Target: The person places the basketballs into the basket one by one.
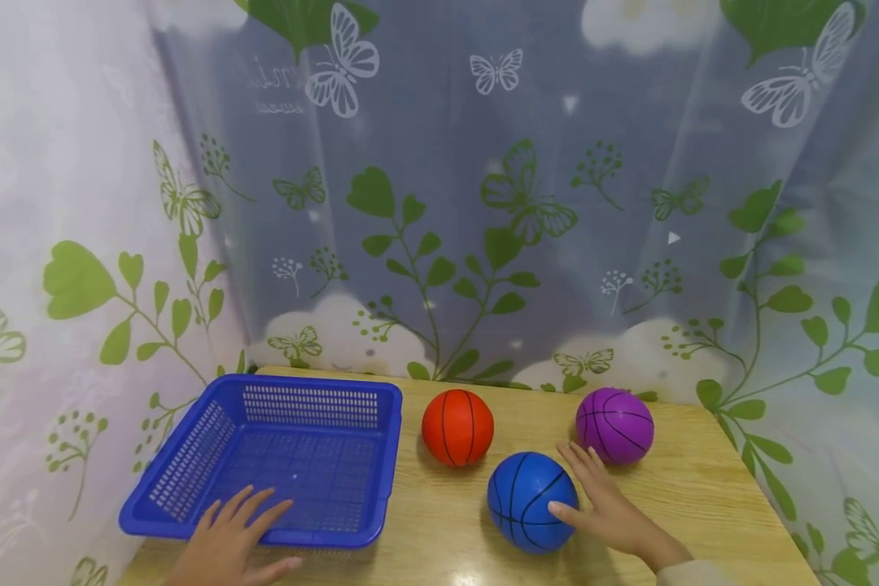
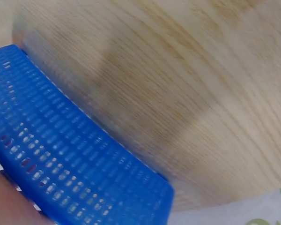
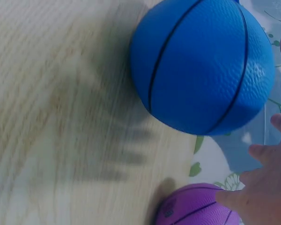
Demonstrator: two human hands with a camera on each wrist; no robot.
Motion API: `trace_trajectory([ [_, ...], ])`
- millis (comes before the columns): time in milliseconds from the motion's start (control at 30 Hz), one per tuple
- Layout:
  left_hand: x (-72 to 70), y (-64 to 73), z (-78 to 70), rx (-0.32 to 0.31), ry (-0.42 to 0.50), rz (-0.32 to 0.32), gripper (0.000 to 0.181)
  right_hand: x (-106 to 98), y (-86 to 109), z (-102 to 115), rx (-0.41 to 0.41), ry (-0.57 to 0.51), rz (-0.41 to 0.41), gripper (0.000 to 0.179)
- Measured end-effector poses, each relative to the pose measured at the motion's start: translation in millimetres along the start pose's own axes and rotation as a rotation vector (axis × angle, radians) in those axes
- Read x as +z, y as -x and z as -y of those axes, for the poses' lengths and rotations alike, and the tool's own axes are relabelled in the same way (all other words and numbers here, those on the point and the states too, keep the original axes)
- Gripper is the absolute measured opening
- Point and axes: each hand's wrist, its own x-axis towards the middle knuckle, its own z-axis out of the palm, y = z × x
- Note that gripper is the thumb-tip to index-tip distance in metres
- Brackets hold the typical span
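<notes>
A blue toy basketball [image 1: 531,502] lies on the wooden table at the front, right of centre. My right hand [image 1: 606,506] is at its right side, fingers spread, thumb overlapping the ball in the head view. In the right wrist view a gap shows between the fingers and the blue ball [image 3: 201,65]. Behind that hand lies a purple ball [image 1: 614,426], and an orange-red ball [image 1: 457,428] sits left of it. My left hand [image 1: 229,544] is spread over the front rim of a blue plastic basket [image 1: 391,456], holding nothing.
The basket's perforated wall [image 2: 79,140] fills the lower left of the left wrist view. A light wooden table [image 1: 439,521] carries everything. Curtains [image 1: 439,203] printed with leaves and butterflies stand at the back and both sides.
</notes>
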Motion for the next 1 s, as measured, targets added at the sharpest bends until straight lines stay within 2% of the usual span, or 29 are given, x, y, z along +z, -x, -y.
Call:
trace_trajectory([
  [100, 1.0, 4.3, 4.5, -0.013, -0.027, -0.023, 0.070, 6, -2.7, 1, 0.015, -0.039, 0.026, 0.083],
  [167, 0.4, 6.1, 6.1, -0.037, -0.036, -0.017, 0.069, 11, -4.0, 1, 0.027, -0.055, 0.044, 0.084],
  [333, -1.9, 7.3, 6.0, -0.160, 0.018, 0.034, 0.061, 23, -5.4, -3, 0.059, -0.090, 0.072, 0.089],
  [433, 0.6, 8.1, 6.8, -0.195, 0.037, 0.004, 0.055, 30, -5.9, -6, 0.074, -0.123, 0.062, 0.094],
  [633, 11.9, 11.0, 8.7, -0.154, -0.006, -0.137, 0.043, 39, -7.8, -9, 0.074, -0.149, -0.004, 0.102],
  [833, 21.8, 13.6, 10.1, -0.120, -0.024, -0.276, 0.039, 47, -9.7, -7, 0.084, -0.148, -0.087, 0.100],
  [1000, 26.4, 14.2, 12.2, -0.111, -0.036, -0.315, 0.040, 51, -9.5, -4, 0.084, -0.160, -0.159, 0.097],
])
